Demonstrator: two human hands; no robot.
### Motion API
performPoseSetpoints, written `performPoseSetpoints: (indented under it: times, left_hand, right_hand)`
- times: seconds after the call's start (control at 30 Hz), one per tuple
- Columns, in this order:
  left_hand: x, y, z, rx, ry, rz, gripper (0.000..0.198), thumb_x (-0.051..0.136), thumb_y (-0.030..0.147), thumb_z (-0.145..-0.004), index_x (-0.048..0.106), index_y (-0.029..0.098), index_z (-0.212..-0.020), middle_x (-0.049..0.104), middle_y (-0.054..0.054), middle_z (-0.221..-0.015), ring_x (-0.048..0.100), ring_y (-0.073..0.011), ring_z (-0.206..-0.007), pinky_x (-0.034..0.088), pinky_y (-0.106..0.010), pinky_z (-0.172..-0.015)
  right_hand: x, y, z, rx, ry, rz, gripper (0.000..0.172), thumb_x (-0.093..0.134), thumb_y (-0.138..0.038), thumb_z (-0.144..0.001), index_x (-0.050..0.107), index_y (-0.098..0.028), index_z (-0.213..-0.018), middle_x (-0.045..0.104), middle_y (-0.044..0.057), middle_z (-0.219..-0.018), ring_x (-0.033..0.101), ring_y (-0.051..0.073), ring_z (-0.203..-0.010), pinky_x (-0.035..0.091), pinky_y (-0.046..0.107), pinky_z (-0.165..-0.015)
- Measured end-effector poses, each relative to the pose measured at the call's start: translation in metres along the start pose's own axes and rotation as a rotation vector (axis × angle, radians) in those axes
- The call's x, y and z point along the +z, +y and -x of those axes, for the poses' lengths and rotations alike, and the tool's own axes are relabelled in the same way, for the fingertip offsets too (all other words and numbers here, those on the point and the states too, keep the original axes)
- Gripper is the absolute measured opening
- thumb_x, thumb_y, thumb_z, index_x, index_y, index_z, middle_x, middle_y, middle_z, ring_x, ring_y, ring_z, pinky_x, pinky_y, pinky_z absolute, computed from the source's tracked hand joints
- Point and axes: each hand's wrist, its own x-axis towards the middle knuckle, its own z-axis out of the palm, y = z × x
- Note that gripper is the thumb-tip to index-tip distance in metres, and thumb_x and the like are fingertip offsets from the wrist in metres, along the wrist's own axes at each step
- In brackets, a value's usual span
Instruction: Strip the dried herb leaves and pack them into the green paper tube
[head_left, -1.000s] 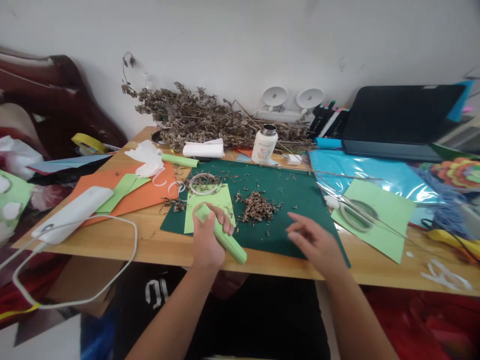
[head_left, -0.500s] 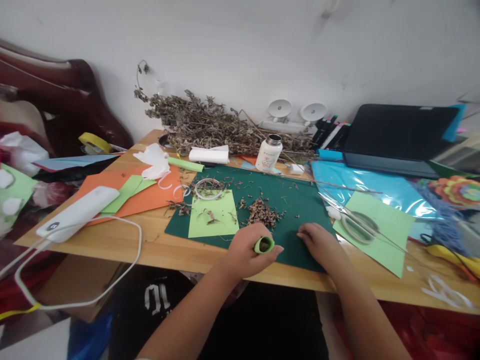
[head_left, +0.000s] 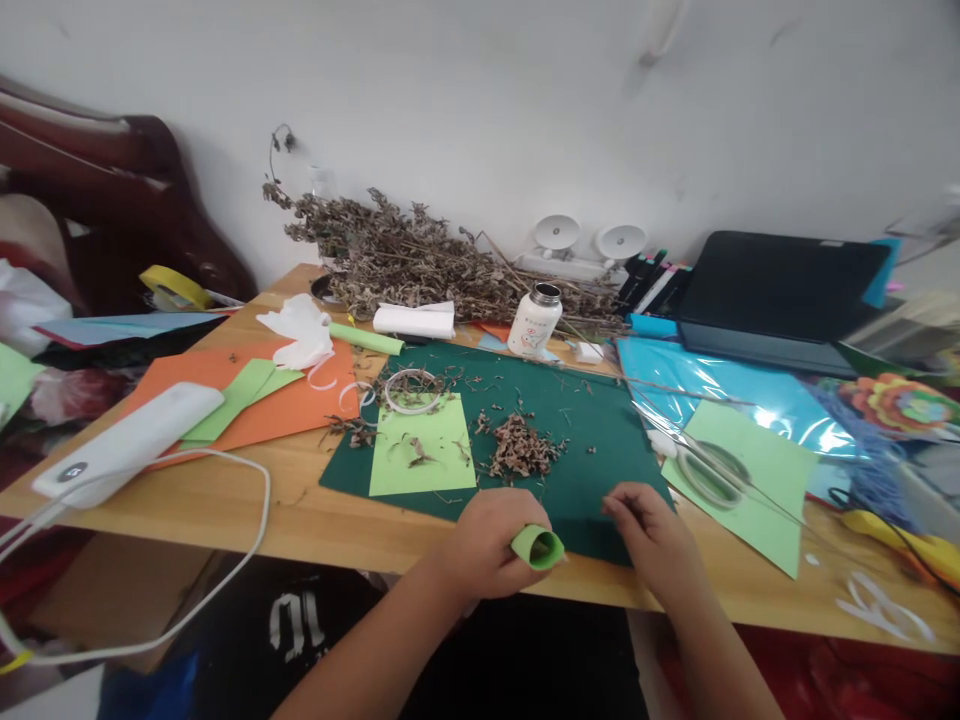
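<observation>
My left hand (head_left: pixel 487 545) is wrapped round a rolled green paper tube (head_left: pixel 538 547), whose open end faces up and toward me. Something dark shows inside the tube, too dim to identify. Over the right part of the green cutting mat (head_left: pixel 592 400), my right hand (head_left: pixel 649 530) is closed, thumb and fingers drawn together; whatever they may hold is too small to see. Beyond my hands lies a pile of crumbled dried leaves (head_left: pixel 521 447). Left of the pile, a flat green paper sheet (head_left: pixel 390 470) bears a few dry bits.
Scissors (head_left: pixel 709 475) rest on another green sheet (head_left: pixel 772 530) at right. A white bottle (head_left: pixel 535 322) stands behind the mat, before a heap of dried plants (head_left: pixel 420 250). At left are a white power bank (head_left: pixel 142 440) with its cable and orange paper (head_left: pixel 300 415).
My left hand has come nearer to me, and the tube's mouth has turned more to the right. My right hand has rolled so its thumb side shows. The whole view has shifted slightly.
</observation>
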Motion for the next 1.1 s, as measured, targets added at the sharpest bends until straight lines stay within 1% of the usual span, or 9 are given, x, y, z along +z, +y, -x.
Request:
performPoseSetpoints:
  times: [0.1,0.23,0.37,0.5,0.63,0.77,0.93,1.0,1.1]
  left_hand:
    - [0.0,0.0,0.001,0.001,0.011,-0.041,0.015,0.047,0.029,-0.072,0.042,0.017,-0.065,0.05,-0.002,-0.056,0.048,-0.0111,-0.055,0.039,-0.022,-0.053]
    - [-0.001,0.001,0.002,0.076,0.045,-0.045,0.016,0.045,0.032,-0.073,0.04,0.018,-0.065,0.049,-0.001,-0.054,0.046,-0.0104,-0.052,0.037,-0.022,-0.051]
    - [-0.001,0.0,0.001,0.155,0.085,-0.029,0.015,0.047,0.03,-0.072,0.04,0.019,-0.067,0.049,-0.001,-0.052,0.047,-0.0106,-0.051,0.037,-0.023,-0.051]
    - [-0.001,-0.002,0.001,0.167,0.098,-0.026,0.014,0.047,0.031,-0.072,0.04,0.019,-0.069,0.05,-0.001,-0.054,0.047,-0.0105,-0.051,0.037,-0.023,-0.05]
    - [-0.001,-0.004,0.005,0.145,0.126,0.012,0.012,0.048,0.029,-0.071,0.041,0.019,-0.072,0.049,-0.001,-0.056,0.047,-0.0105,-0.052,0.038,-0.023,-0.051]
    - [0.0,-0.004,0.009,0.058,0.207,0.108,0.011,0.049,0.023,-0.069,0.041,0.019,-0.077,0.048,-0.001,-0.058,0.047,-0.0104,-0.053,0.039,-0.024,-0.051]
    - [0.0,-0.002,0.011,0.031,0.233,0.125,0.012,0.049,0.02,-0.068,0.042,0.019,-0.078,0.047,-0.001,-0.06,0.046,-0.0109,-0.055,0.04,-0.025,-0.053]
    - [0.0,-0.002,0.01,0.027,0.224,0.111,0.012,0.049,0.02,-0.069,0.042,0.019,-0.078,0.047,-0.001,-0.06,0.047,-0.011,-0.056,0.04,-0.025,-0.053]
    - [0.0,-0.002,0.008,0.022,0.202,0.078,0.012,0.049,0.02,-0.069,0.042,0.019,-0.078,0.047,-0.001,-0.06,0.047,-0.0115,-0.057,0.039,-0.025,-0.055]
  right_hand:
    - [0.005,0.005,0.003,-0.011,-0.016,-0.162,0.016,0.049,-0.035,-0.07,0.05,-0.02,-0.065,0.058,0.002,-0.067,0.054,0.014,-0.063,0.044,0.024,-0.057]
    - [0.013,0.017,0.008,-0.038,-0.032,-0.332,0.014,0.054,-0.032,-0.067,0.051,-0.019,-0.062,0.061,0.004,-0.071,0.058,0.016,-0.07,0.048,0.027,-0.064]
    - [0.014,0.019,0.014,-0.088,0.004,-0.267,0.013,0.051,-0.03,-0.071,0.058,-0.021,-0.078,0.064,0.004,-0.069,0.059,0.015,-0.059,0.049,0.028,-0.056]
    - [0.011,0.017,0.018,-0.213,0.043,-0.135,0.016,0.046,-0.028,-0.075,0.059,-0.022,-0.07,0.063,0.003,-0.064,0.058,0.015,-0.057,0.048,0.027,-0.052]
    - [0.012,0.017,0.021,-0.151,0.135,-0.107,0.02,0.043,-0.03,-0.076,0.053,-0.02,-0.061,0.057,0.0,-0.053,0.053,0.012,-0.046,0.044,0.024,-0.045]
    - [0.014,0.018,0.021,-0.142,0.195,-0.125,0.019,0.044,-0.032,-0.074,0.05,-0.02,-0.06,0.052,-0.002,-0.046,0.051,0.012,-0.044,0.043,0.023,-0.044]
    - [0.015,0.02,0.02,-0.081,0.205,-0.173,0.014,0.051,-0.032,-0.07,0.054,-0.019,-0.064,0.061,0.003,-0.063,0.056,0.015,-0.056,0.047,0.026,-0.051]
    - [0.015,0.021,0.019,-0.051,0.17,-0.227,0.012,0.051,-0.03,-0.072,0.055,-0.019,-0.068,0.063,0.005,-0.068,0.055,0.013,-0.052,0.047,0.026,-0.049]
    - [0.016,0.021,0.019,-0.036,0.13,-0.312,0.011,0.049,-0.027,-0.073,0.055,-0.019,-0.075,0.064,0.004,-0.069,0.05,0.01,-0.043,0.046,0.026,-0.045]
